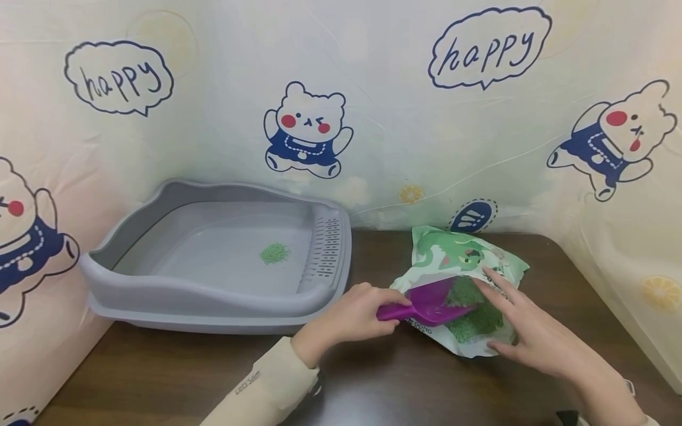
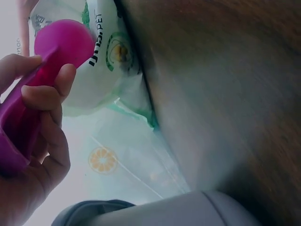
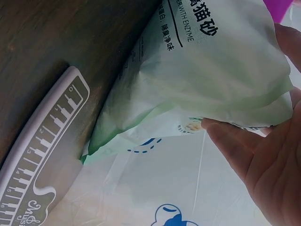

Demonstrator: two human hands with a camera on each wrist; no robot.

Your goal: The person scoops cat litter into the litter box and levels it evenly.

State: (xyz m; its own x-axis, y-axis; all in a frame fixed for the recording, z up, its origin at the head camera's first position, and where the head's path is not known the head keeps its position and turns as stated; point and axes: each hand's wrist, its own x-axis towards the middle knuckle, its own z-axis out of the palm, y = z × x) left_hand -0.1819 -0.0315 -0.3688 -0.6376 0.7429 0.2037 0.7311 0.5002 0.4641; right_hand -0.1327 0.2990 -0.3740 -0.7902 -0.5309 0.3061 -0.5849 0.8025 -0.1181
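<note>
My left hand (image 1: 359,313) grips the handle of a purple scoop (image 1: 428,302), its fingers curled round it in the left wrist view. The scoop's blade lies inside the open mouth of a green and white cat litter bag (image 1: 471,248), with green litter (image 1: 466,328) on and around it. On the bag's right side, my right hand (image 1: 538,331) holds the mouth's edge, thumb at the lower lip and fingers over the far side. The right wrist view shows a fingertip against the bag's side.
A grey litter box (image 1: 213,316) stands on the left of the brown table (image 1: 176,367), a small heap of green litter (image 1: 275,253) on its floor. A strip printed with piano keys (image 3: 42,141) lies by the bag. Patterned sheeting (image 1: 383,160) encloses the back and sides.
</note>
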